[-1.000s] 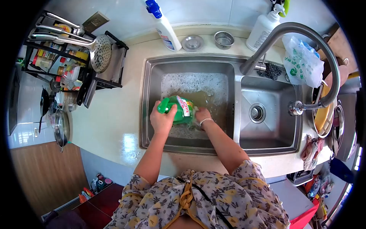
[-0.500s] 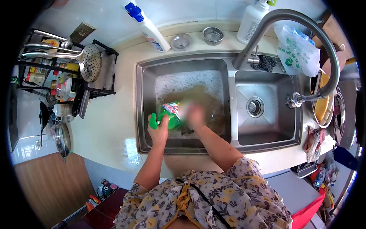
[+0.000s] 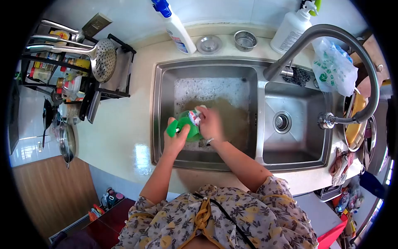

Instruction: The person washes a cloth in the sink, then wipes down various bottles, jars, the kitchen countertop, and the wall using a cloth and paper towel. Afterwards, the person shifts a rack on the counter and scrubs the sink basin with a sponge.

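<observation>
A green bottle point(image 3: 191, 132) with a red and white label is tilted over the left basin point(image 3: 205, 161). My left hand point(image 3: 175, 140) is wrapped round its handle end, at the green cap. On the label side my right hand point(image 3: 210, 124) presses something whitish, perhaps a cloth, against the bottle; its fingers are partly blurred. Brownish water point(image 3: 232, 120) with foam lies in the basin below.
A curved faucet point(image 3: 340, 33) arches over the right basin point(image 3: 290, 143). Behind the sink stand a white bottle point(image 3: 180, 35), a metal cup point(image 3: 245, 40) and a pump bottle point(image 3: 290, 31). Left is a black rack point(image 3: 124, 93) with utensils; right, a plastic bag point(image 3: 336, 68).
The bottle has tilted and shifted slightly left compared with a second ago. My right hand has moved from the bottle's base, up and over onto its label side. The camera view has shifted slightly.
</observation>
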Motion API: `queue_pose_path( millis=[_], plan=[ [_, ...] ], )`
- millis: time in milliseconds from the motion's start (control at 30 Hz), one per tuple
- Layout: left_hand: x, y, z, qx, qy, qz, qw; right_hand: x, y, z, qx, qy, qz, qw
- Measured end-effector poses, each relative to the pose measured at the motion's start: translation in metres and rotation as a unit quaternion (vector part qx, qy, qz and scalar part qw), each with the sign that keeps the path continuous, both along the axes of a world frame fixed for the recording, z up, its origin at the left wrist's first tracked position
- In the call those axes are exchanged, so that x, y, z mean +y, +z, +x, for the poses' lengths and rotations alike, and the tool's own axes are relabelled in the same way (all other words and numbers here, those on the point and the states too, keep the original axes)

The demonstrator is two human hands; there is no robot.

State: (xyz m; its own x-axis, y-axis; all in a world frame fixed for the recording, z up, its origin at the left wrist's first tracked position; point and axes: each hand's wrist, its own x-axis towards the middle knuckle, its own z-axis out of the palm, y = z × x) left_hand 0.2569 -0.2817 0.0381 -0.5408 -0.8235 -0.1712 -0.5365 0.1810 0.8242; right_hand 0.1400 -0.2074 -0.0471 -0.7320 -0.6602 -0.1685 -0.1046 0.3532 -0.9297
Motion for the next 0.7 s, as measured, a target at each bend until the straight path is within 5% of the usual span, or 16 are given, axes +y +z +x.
queue_pose_path(
  millis=[200, 300, 400, 500, 600, 700],
  plan=[
    [-0.014, 0.009, -0.005, -0.019, -0.222, -0.067, 0.972, 0.016, -0.108, -0.042, -0.005, -0.066, -0.005, 0.998],
    [-0.016, 0.031, -0.024, -0.037, -0.311, -0.093, 0.945, 0.028, -0.080, -0.050, -0.027, -0.031, 0.123, 0.992],
    [-0.017, 0.038, -0.036, -0.058, -0.384, -0.051, 0.920, 0.035, -0.055, -0.039, -0.279, -0.038, 0.004, 0.960],
    [-0.021, 0.041, -0.034, -0.039, -0.426, -0.039, 0.903, 0.033, -0.041, -0.036, -0.409, 0.057, -0.111, 0.904],
    [-0.027, 0.047, -0.026, -0.032, -0.482, -0.070, 0.873, 0.031, -0.004, -0.021, -0.284, 0.132, -0.126, 0.941],
    [-0.038, 0.049, -0.025, -0.035, -0.517, -0.142, 0.843, 0.025, 0.026, -0.015, -0.278, 0.106, -0.170, 0.940]
  ],
)
